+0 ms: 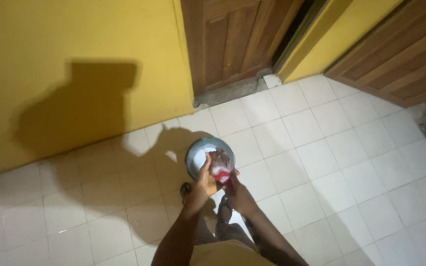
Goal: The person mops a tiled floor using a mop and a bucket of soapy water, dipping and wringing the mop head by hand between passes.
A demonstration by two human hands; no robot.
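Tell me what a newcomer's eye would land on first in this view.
First, the two hands low in the middle: the left hand and right hand grip a dark, wet-looking cloth with a red part over a round basin on the white tiled floor. Next, the big dark shadow on the yellow wall at left. A brown wooden door stands at top centre.

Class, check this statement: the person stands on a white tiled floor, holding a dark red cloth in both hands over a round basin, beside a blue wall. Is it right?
Not quite. The head view shows the wall is yellow, not blue. The rest holds: both hands, left hand and right hand, hold the dark red cloth over the round basin on the white tiled floor.
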